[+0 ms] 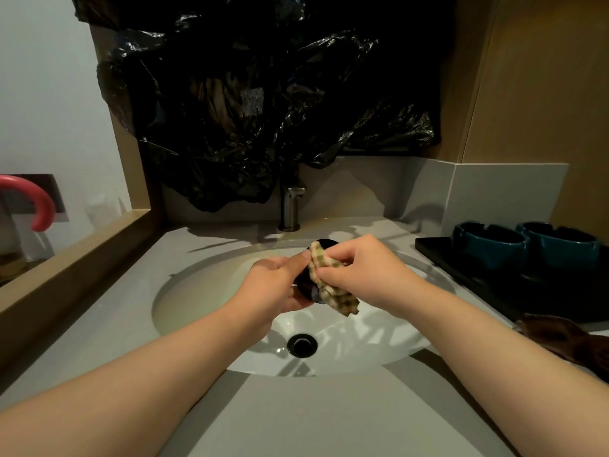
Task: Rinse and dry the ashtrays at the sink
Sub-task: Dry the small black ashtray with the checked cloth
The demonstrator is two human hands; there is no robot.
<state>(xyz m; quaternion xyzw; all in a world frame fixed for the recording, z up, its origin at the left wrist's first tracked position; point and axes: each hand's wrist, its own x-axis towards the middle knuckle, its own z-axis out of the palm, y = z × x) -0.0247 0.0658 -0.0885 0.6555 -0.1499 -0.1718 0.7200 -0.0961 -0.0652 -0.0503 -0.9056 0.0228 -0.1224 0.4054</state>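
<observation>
At the 9 o'clock edge of the view, a pink curved handle [36,202] hangs beyond the wooden ledge. The grey worktop [296,417] carries an oval white sink [197,291]; its drain [302,345] lies at 6 o'clock in the basin and the tap [291,206] stands at 12 o'clock.

The left forearm enters from 7 o'clock. The left hand [273,285] is held over the basin, fingers curled under a dark ashtray [304,286] and thumb laid along its upper edge. The ashtray is tilted on edge, clear of the basin, at 12 o'clock from the drain.

The right forearm enters from 4 o'clock. The right hand [365,275] pinches a checked cloth [329,282] between thumb and bent fingers, pressed against the ashtray; the cloth's free end hangs toward 5 o'clock.

At 3 o'clock, a black tray [435,249] holds a teal ashtray [487,245] touching a second teal ashtray [560,242]. A brown cloth [566,338] lies at 4 o'clock on the worktop.
</observation>
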